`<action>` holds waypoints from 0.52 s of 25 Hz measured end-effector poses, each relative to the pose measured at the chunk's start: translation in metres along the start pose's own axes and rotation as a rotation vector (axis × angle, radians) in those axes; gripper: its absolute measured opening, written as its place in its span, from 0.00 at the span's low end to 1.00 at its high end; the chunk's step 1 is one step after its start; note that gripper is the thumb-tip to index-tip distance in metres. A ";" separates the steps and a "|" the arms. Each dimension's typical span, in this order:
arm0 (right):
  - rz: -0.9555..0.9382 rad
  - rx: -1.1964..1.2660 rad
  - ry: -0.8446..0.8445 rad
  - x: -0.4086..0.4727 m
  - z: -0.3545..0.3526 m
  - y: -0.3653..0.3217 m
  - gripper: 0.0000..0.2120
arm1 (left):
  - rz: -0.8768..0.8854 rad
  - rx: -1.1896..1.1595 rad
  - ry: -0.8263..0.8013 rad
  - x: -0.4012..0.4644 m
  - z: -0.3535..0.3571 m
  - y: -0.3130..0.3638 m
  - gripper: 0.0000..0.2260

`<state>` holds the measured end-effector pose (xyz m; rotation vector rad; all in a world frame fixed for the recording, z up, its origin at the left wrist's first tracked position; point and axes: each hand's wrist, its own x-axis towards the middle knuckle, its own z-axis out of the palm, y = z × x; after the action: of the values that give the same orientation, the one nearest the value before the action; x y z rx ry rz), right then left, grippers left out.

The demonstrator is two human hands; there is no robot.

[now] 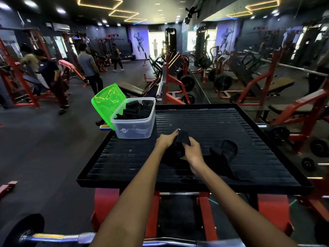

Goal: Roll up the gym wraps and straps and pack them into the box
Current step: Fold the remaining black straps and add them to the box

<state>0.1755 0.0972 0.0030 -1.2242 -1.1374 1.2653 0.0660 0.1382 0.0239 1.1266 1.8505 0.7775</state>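
Note:
Both my hands hold one black wrap (182,138) above the middle of the black ribbed platform (222,125). My left hand (166,139) grips its left side and my right hand (193,151) pinches its right side, with loose black fabric hanging beneath. Another black strap (225,151) lies partly curled on the platform to the right, its tail trailing toward the near edge. A clear plastic box (133,127) stands at the platform's far left corner with several rolled black wraps (137,109) inside.
A green lid (106,102) leans against the box's left side. A chrome barbell (58,237) crosses the near foreground. Red gym machines and weight plates stand around, a mirror wall runs on the right, and people stand at the left.

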 end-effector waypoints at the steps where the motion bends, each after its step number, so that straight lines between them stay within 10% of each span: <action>1: 0.021 0.004 0.020 0.001 -0.001 -0.002 0.07 | 0.018 0.099 0.010 0.002 0.004 0.003 0.38; 13: -0.043 0.062 0.459 0.021 -0.017 -0.041 0.09 | 0.647 -0.026 -0.080 -0.013 -0.010 -0.028 0.15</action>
<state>0.1942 0.1203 0.0418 -1.3473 -0.7786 0.9145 0.0495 0.1142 0.0104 1.7416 1.4007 1.0852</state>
